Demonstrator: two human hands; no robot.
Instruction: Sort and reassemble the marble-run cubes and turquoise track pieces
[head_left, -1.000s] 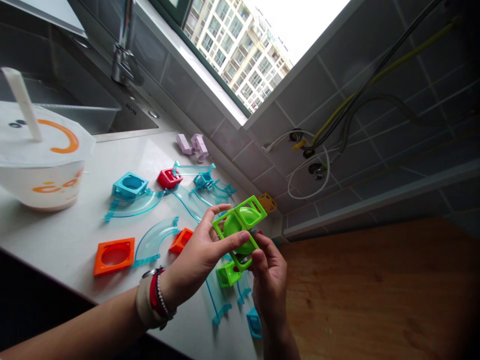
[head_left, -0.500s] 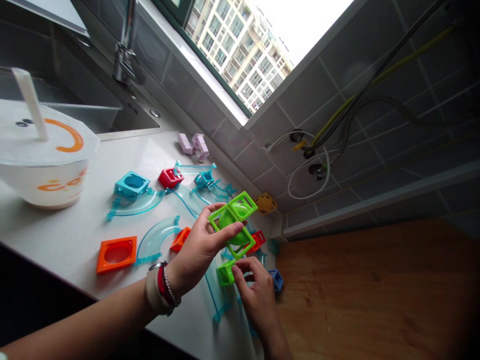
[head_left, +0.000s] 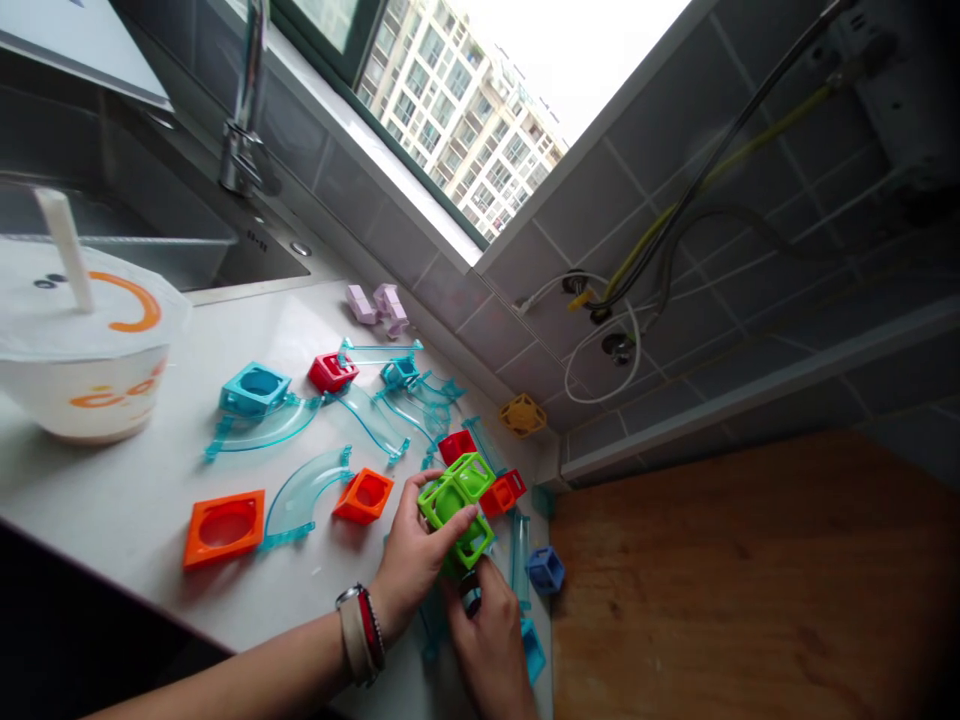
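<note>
My left hand [head_left: 412, 545] is closed round a joined set of green cube blocks [head_left: 452, 500], open-framed with rounded hollows, its thumb lying across their face. Just below, my right hand [head_left: 487, 620] has its fingers bent up against the underside of these blocks. A bit of green shows at its fingertips, where a smaller green cube block [head_left: 454, 568] is mostly hidden. Close behind the hands lie red cube blocks [head_left: 502, 492] and a clear blue track piece [head_left: 520, 560]. An orange cube block [head_left: 364, 497] sits left of my left hand.
Clear blue curved tracks [head_left: 304, 495], a blue cube block [head_left: 255, 388] and another orange block [head_left: 225, 528] lie on the white counter [head_left: 300, 610]. A lidded cup with a straw [head_left: 82, 350] stands left, near the sink [head_left: 165, 230]. A wooden surface [head_left: 735, 590] borders the right.
Both hands have moved lower with the green blocks. My right hand has brought the smaller green cube up under the joined set, where it is now mostly hidden. The view has shifted slightly.
</note>
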